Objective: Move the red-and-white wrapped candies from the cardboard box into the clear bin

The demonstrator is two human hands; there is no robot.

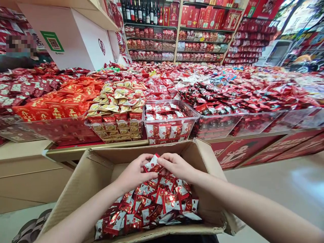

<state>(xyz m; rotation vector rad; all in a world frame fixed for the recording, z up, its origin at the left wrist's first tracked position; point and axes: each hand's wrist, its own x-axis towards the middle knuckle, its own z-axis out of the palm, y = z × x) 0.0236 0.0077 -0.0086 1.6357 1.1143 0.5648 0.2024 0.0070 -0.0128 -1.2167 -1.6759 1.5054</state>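
An open cardboard box (100,170) stands just below me, filled with several small red-and-white wrapped sweets (162,206). My left hand (135,172) and my right hand (177,167) meet above the pile, fingers curled around a bunch of the same red-and-white sweets (153,165) held between them. Straight beyond the box a clear plastic bin (170,126) on the counter holds matching red-and-white packets.
The long counter carries more clear bins and heaps of red, orange and gold wrapped sweets (116,101). A large white box (76,37) stands at the back left. Shelves with bottles and red gift boxes (182,30) line the far wall. Pale floor (278,182) lies to my right.
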